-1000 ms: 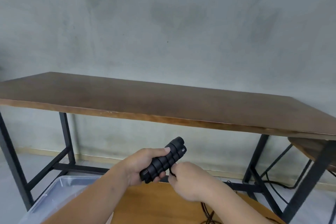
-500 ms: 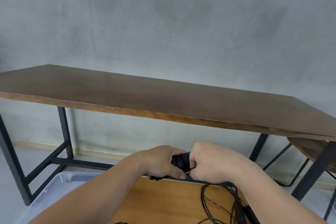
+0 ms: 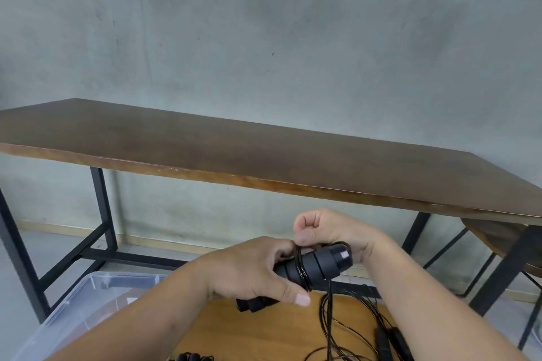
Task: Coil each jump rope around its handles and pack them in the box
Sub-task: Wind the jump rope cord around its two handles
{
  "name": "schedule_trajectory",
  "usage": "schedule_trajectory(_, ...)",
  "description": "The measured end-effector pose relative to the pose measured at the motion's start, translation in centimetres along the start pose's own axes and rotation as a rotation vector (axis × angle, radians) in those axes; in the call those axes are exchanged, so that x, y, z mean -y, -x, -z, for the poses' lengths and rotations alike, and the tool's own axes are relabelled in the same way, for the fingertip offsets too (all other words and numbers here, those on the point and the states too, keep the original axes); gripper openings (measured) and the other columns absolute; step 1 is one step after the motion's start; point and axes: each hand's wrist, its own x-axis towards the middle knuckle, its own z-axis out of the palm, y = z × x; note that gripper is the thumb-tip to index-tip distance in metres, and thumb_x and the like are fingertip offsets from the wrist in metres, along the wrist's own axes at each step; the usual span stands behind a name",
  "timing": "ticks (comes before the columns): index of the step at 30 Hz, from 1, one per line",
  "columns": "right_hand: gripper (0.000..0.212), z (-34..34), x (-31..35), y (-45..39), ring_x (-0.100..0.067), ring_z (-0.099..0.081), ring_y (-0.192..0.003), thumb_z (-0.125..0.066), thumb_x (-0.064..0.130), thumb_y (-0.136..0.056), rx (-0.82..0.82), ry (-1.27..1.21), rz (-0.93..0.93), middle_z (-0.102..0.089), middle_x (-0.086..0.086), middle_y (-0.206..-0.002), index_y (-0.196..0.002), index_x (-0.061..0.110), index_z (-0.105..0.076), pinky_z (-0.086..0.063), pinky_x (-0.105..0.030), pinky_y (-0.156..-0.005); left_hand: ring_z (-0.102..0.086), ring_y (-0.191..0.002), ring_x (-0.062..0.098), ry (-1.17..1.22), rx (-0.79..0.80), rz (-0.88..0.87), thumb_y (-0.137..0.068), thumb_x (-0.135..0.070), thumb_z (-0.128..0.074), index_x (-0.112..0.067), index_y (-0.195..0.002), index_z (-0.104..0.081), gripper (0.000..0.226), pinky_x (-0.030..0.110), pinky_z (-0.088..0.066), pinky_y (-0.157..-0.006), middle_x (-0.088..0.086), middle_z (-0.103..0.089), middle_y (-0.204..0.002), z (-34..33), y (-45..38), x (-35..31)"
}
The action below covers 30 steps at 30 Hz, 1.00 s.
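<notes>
My left hand (image 3: 252,268) grips a pair of black ribbed jump rope handles (image 3: 315,265), held side by side and pointing right. A few turns of thin black rope (image 3: 302,269) circle the handles near my thumb. My right hand (image 3: 328,231) is above the handles, fingers curled, pinching the rope. Loose rope (image 3: 328,322) hangs down to the light wooden surface (image 3: 264,328). The clear plastic box (image 3: 88,299) stands low at the left, partly behind my left arm.
More black handles (image 3: 390,343) and tangled rope lie on the wooden surface at lower right; another coiled bundle (image 3: 193,357) peeks in at the bottom edge. A long dark table (image 3: 264,155) on black metal legs stands ahead, against a grey wall.
My right hand has risen from in front of the handles to above them, drawing the rope over. The handles' right end is now uncovered, and the camera has tilted slightly.
</notes>
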Motion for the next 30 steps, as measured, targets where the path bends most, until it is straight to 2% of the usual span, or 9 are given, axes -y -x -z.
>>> schedule_trajectory(4, 0.028, -0.7, -5.2, -1.7, -0.024, -0.062, -0.084, -0.083, 0.027, -0.073, -0.082, -0.406, 0.008, -0.066, -0.010, -0.089, -0.090, 0.011, -0.067, -0.054, -0.035, -0.071, -0.065, -0.110, 0.017, 0.122, -0.056, 0.019, -0.065, -0.044, -0.081, -0.026, -0.126, -0.058, 0.068, 0.036, -0.049, -0.103, -0.002, -0.069, -0.118, -0.4, -0.1, 1.1)
schedule_trajectory(7, 0.019, -2.1, -7.9, -2.8, -0.025, -0.052, -0.083, -0.080, 0.027, -0.080, -0.112, -0.685, 0.006, -0.058, -0.014, -0.093, -0.088, 0.013, -0.071, -0.040, -0.035, -0.075, -0.066, -0.081, 0.011, 0.279, -0.128, 0.069, -0.065, -0.035, -0.084, -0.020, -0.118, -0.060, 0.060, 0.026, -0.054, -0.076, -0.007, -0.072, -0.095, -0.4, -0.3, 1.3)
schedule_trajectory(10, 0.023, -3.6, -8.9, -3.0, -0.014, -0.040, -0.065, -0.080, 0.022, -0.078, -0.167, -0.851, 0.026, -0.050, -0.012, -0.086, -0.091, 0.009, -0.066, -0.030, -0.026, -0.059, -0.065, -0.071, 0.008, 0.260, -0.208, 0.156, -0.064, -0.034, -0.084, -0.018, -0.115, -0.058, 0.059, 0.026, -0.052, -0.070, -0.010, -0.071, -0.084, -0.5, -0.5, 1.1)
schedule_trajectory(13, 0.001, -4.6, -9.3, -2.5, -0.007, -0.027, -0.049, -0.059, 0.005, -0.085, -0.281, -0.918, 0.029, -0.044, -0.008, -0.072, -0.085, 0.006, -0.059, -0.020, -0.018, -0.040, -0.065, -0.077, 0.009, 0.084, -0.267, 0.250, -0.061, -0.044, -0.084, -0.025, -0.118, -0.052, 0.068, 0.029, -0.055, -0.075, -0.006, -0.073, -0.097, -0.8, -0.7, 1.1)
schedule_trajectory(19, 0.038, -6.4, -8.7, -1.0, -0.011, -0.022, -0.048, -0.033, -0.011, -0.091, -0.482, -0.705, -0.003, -0.042, -0.002, -0.056, -0.065, 0.007, -0.054, -0.010, -0.027, -0.050, -0.055, -0.106, 0.007, -0.250, -0.353, 0.297, -0.069, -0.051, -0.084, -0.028, -0.139, -0.037, 0.088, 0.019, -0.045, -0.084, -0.014, -0.044, -0.131, -1.7, -1.1, 0.3)
schedule_trajectory(21, 0.031, -7.1, -8.5, -0.7, -0.012, -0.021, -0.048, -0.034, -0.006, -0.093, -0.508, -0.614, -0.043, -0.040, -0.001, -0.056, -0.070, 0.008, -0.049, -0.011, -0.027, -0.049, -0.055, -0.101, 0.006, -0.326, -0.412, 0.273, -0.069, -0.048, -0.084, -0.025, -0.131, -0.043, 0.078, 0.020, -0.047, -0.082, -0.013, -0.044, -0.126, -1.9, -1.5, 0.5)
schedule_trajectory(23, 0.026, -8.1, -8.8, -0.6, -0.012, -0.021, -0.049, -0.040, 0.006, -0.099, -0.490, -0.517, -0.082, -0.040, -0.001, -0.060, -0.075, 0.010, -0.047, -0.012, -0.026, -0.048, -0.055, -0.082, 0.006, -0.433, -0.484, 0.245, -0.068, -0.045, -0.081, -0.017, -0.108, -0.053, 0.057, 0.026, -0.053, -0.074, -0.009, -0.049, -0.110, -1.6, -1.9, 1.0)
schedule_trajectory(26, 0.027, -8.8, -8.7, -0.2, -0.011, -0.022, -0.043, -0.039, 0.014, -0.103, -0.493, -0.313, -0.140, -0.042, -0.003, -0.065, -0.077, 0.012, -0.048, -0.014, -0.024, -0.044, -0.056, -0.077, 0.013, -0.594, -0.435, 0.274, -0.068, -0.048, -0.078, -0.020, -0.094, -0.055, 0.045, 0.031, -0.051, -0.071, -0.005, -0.054, -0.095, -1.0, -1.8, 1.5)
schedule_trajectory(30, 0.024, -8.0, -8.3, 0.3, -0.010, -0.025, -0.041, -0.041, 0.010, -0.099, -0.465, -0.192, -0.181, -0.043, -0.001, -0.062, -0.077, 0.012, -0.050, -0.016, -0.023, -0.043, -0.060, -0.095, 0.019, -0.849, -0.341, 0.338, -0.077, -0.065, -0.068, -0.032, -0.127, -0.049, 0.063, 0.032, -0.051, -0.081, -0.004, -0.061, -0.104, -0.9, -1.2, 1.7)
